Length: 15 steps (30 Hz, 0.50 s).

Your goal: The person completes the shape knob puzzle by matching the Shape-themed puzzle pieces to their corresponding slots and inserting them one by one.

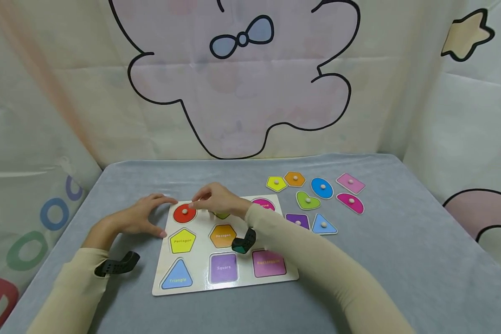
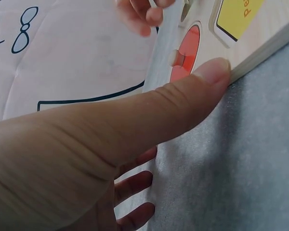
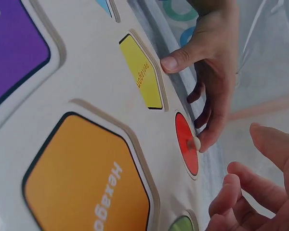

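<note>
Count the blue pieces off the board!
2: the blue oval beside the green heart, and the blue triangle beside the purple piece. The right sleeve may hide more.

Head view forward-down; wrist views close, share red circle (image 3: 184, 137).

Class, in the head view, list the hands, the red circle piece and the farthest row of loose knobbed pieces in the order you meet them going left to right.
Left hand, red circle piece, right hand, yellow pentagon, orange hexagon, blue oval, pink four-sided piece.
</note>
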### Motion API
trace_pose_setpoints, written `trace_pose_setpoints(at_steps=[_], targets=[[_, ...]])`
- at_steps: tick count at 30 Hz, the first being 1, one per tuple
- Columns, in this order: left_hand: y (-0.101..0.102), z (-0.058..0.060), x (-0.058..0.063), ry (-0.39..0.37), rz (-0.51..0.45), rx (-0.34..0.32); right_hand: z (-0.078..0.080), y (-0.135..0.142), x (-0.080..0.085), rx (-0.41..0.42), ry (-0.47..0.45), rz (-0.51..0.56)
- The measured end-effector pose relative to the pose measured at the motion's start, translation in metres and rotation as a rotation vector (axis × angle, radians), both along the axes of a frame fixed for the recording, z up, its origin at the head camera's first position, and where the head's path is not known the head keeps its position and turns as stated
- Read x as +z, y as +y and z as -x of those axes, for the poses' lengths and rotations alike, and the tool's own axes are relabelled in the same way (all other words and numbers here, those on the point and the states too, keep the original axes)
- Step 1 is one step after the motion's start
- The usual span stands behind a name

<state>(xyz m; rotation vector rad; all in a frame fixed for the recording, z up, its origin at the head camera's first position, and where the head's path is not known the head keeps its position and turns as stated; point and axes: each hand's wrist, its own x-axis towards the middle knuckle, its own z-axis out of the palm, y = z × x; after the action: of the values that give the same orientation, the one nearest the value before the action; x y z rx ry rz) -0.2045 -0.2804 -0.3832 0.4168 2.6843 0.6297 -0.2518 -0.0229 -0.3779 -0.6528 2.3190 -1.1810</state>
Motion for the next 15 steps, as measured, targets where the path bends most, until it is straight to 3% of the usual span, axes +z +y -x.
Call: trace_pose_setpoints(at_steps=[15], targets=[[-0.001,-0.001,-0.001,0.013,-0.009,-0.009,-0.002,0.049,0.01,0.017,0.036,0.05]])
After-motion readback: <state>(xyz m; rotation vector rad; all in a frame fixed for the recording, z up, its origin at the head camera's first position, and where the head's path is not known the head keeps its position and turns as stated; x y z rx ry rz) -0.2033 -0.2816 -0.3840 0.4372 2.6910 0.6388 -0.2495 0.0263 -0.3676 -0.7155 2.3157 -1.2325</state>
